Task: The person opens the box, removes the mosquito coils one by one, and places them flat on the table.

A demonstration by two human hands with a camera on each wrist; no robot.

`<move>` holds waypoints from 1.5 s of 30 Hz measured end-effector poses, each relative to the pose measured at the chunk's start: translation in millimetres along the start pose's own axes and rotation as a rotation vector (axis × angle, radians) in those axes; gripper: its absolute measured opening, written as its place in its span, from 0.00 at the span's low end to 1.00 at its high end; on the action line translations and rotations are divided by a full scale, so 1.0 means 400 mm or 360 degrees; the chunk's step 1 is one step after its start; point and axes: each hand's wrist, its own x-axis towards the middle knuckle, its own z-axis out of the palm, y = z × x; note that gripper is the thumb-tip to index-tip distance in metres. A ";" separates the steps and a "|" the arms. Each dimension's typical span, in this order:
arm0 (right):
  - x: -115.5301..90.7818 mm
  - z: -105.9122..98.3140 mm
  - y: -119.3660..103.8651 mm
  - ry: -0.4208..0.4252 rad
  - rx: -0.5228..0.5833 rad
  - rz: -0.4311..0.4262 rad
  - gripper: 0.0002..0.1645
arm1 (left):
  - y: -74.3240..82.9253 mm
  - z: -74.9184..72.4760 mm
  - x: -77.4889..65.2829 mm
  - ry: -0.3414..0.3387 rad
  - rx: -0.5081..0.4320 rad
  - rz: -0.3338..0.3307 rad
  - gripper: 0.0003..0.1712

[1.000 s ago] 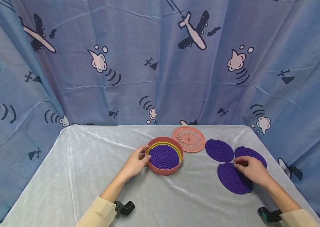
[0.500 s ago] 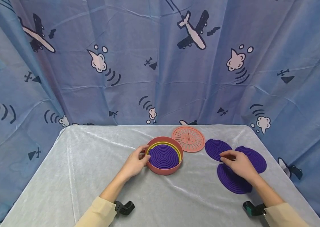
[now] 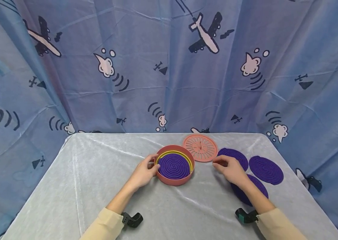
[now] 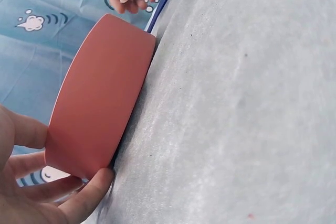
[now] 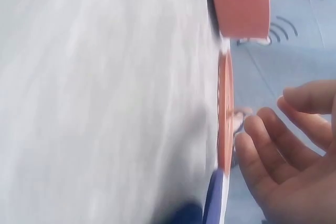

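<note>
A round terracotta-red mosquito coil box (image 3: 175, 182) stands on the table with a yellow inner ring and a purple mosquito coil (image 3: 173, 166) inside. My left hand (image 3: 142, 171) grips its left wall between thumb and fingers; the left wrist view shows fingers against the outer wall (image 4: 102, 98). Above the table, between the box and the loose coils, hovers my right hand (image 3: 231, 170), fingers loosely bent and holding nothing. Three more purple coils lie to the right: a back one (image 3: 237, 157), a right one (image 3: 266, 170) and a front one (image 3: 240, 193) partly hidden by my right arm.
Behind and right of the box lies a flat orange slotted lid (image 3: 192, 143) with a small upright piece at its centre. A pale cloth covers the table (image 3: 97, 166). A blue printed curtain (image 3: 145, 76) hangs along the back and sides.
My right hand has moved left from above the loose coils toward the box, uncovering the right coil. My left hand has stayed on the box, which has not moved.
</note>
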 end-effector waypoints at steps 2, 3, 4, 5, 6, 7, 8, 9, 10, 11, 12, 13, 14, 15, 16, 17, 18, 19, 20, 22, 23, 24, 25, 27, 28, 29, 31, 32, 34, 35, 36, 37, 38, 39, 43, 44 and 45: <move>0.004 0.016 -0.010 -0.0011 -0.0002 -0.0023 0.15 | 0.000 0.003 0.000 -0.0003 -0.0005 -0.0004 0.26; 0.006 0.023 -0.015 -0.0011 -0.0002 -0.0027 0.15 | 0.000 0.004 0.000 -0.0007 -0.0008 -0.0003 0.27; 0.008 0.031 -0.021 -0.0018 0.0005 -0.0039 0.15 | 0.000 0.005 0.000 -0.0011 -0.0014 -0.0001 0.27; 0.010 0.038 -0.026 -0.0018 0.0017 -0.0045 0.15 | 0.000 0.006 0.000 -0.0016 -0.0022 0.0002 0.27; 0.012 0.045 -0.031 -0.0023 0.0034 -0.0050 0.16 | 0.001 0.008 0.000 -0.0020 -0.0030 0.0004 0.27; 0.015 0.052 -0.036 -0.0022 0.0059 -0.0047 0.16 | 0.002 0.009 0.000 -0.0023 -0.0037 0.0005 0.26; 0.019 0.060 -0.039 -0.0028 0.0087 -0.0048 0.17 | 0.002 0.010 0.001 -0.0027 -0.0046 0.0006 0.27; 0.022 0.067 -0.043 -0.0032 0.0123 -0.0040 0.17 | 0.003 0.011 0.000 -0.0031 -0.0050 0.0008 0.26; 0.025 0.074 -0.047 -0.0045 0.0165 -0.0036 0.18 | 0.003 0.012 0.001 -0.0033 -0.0052 0.0007 0.27; 0.028 0.081 -0.050 -0.0050 0.0208 -0.0018 0.18 | 0.003 0.013 0.001 -0.0036 -0.0053 0.0009 0.26; 0.031 0.087 -0.052 -0.0063 0.0253 -0.0006 0.18 | 0.004 0.014 0.001 -0.0036 -0.0055 0.0008 0.27; 0.034 0.094 -0.055 -0.0068 0.0301 0.0008 0.18 | 0.003 0.015 0.002 -0.0036 -0.0053 0.0008 0.26; 0.036 0.100 -0.058 -0.0083 0.0343 0.0022 0.18 | 0.003 0.015 0.002 -0.0035 -0.0054 0.0006 0.27; 0.038 0.105 -0.062 -0.0095 0.0388 0.0037 0.18 | 0.003 0.016 0.002 -0.0034 -0.0052 0.0005 0.27; 0.040 0.111 -0.065 -0.0110 0.0427 0.0043 0.19 | 0.003 0.016 0.003 -0.0030 -0.0053 0.0004 0.27; 0.042 0.116 -0.068 -0.0121 0.0459 0.0048 0.19 | 0.003 0.016 0.003 -0.0030 -0.0053 0.0012 0.27; 0.044 0.120 -0.070 -0.0127 0.0465 0.0037 0.19 | 0.003 0.017 0.002 -0.0028 -0.0056 0.0007 0.27; 0.045 0.124 -0.072 -0.0126 0.0457 0.0027 0.19 | 0.002 0.017 0.002 -0.0027 -0.0058 0.0007 0.27; 0.047 0.127 -0.073 -0.0129 0.0446 0.0018 0.19 | 0.001 0.018 0.002 -0.0027 -0.0060 0.0007 0.27; 0.050 0.134 -0.074 -0.0125 0.0433 0.0017 0.20 | 0.000 0.018 0.001 -0.0030 -0.0067 0.0011 0.27; 0.050 0.136 -0.074 -0.0124 0.0436 0.0024 0.20 | 0.000 0.019 0.001 -0.0032 -0.0072 0.0011 0.27; 0.051 0.139 -0.073 -0.0128 0.0451 0.0039 0.20 | -0.001 0.019 0.001 -0.0032 -0.0077 0.0004 0.26; 0.052 0.141 -0.072 -0.0141 0.0495 0.0066 0.20 | -0.002 0.019 0.001 -0.0032 -0.0082 0.0006 0.26; 0.052 0.145 -0.071 -0.0177 0.0595 0.0119 0.21 | -0.004 0.019 0.001 -0.0030 -0.0084 0.0011 0.26; 0.051 0.146 -0.070 -0.0195 0.0649 0.0143 0.22 | -0.004 0.020 0.001 -0.0028 -0.0081 0.0010 0.26; 0.050 0.147 -0.069 -0.0204 0.0687 0.0156 0.23 | -0.004 0.020 0.001 -0.0025 -0.0078 0.0008 0.26; 0.049 0.149 -0.067 -0.0223 0.0752 0.0177 0.24 | -0.005 0.020 0.000 -0.0024 -0.0075 0.0006 0.26; 0.048 0.150 -0.066 -0.0227 0.0771 0.0178 0.25 | -0.004 0.019 -0.001 -0.0024 -0.0072 0.0004 0.26; 0.047 0.152 -0.065 -0.0228 0.0798 0.0178 0.25 | -0.004 0.018 -0.002 -0.0026 -0.0071 -0.0002 0.26; 0.047 0.154 -0.065 -0.0230 0.0804 0.0175 0.25 | -0.005 0.017 -0.003 -0.0025 -0.0072 -0.0004 0.26; 0.047 0.155 -0.064 -0.0230 0.0806 0.0171 0.25 | -0.005 0.016 -0.003 -0.0025 -0.0074 -0.0004 0.26; 0.048 0.157 -0.064 -0.0229 0.0808 0.0167 0.25 | -0.006 0.014 -0.003 -0.0022 -0.0073 -0.0007 0.26; 0.049 0.158 -0.065 -0.0230 0.0809 0.0161 0.25 | -0.006 0.013 -0.002 -0.0017 -0.0073 -0.0007 0.26; 0.051 0.160 -0.065 -0.0232 0.0807 0.0156 0.25 | -0.007 0.011 -0.002 -0.0013 -0.0069 -0.0008 0.26; 0.059 0.164 -0.067 -0.0224 0.0795 0.0156 0.23 | -0.005 0.004 0.000 0.0003 -0.0057 -0.0013 0.27; 0.061 0.164 -0.067 -0.0222 0.0792 0.0160 0.23 | -0.005 0.003 0.001 0.0007 -0.0054 -0.0011 0.27; 0.062 0.165 -0.068 -0.0220 0.0788 0.0155 0.23 | -0.003 0.002 0.001 0.0011 -0.0049 -0.0009 0.27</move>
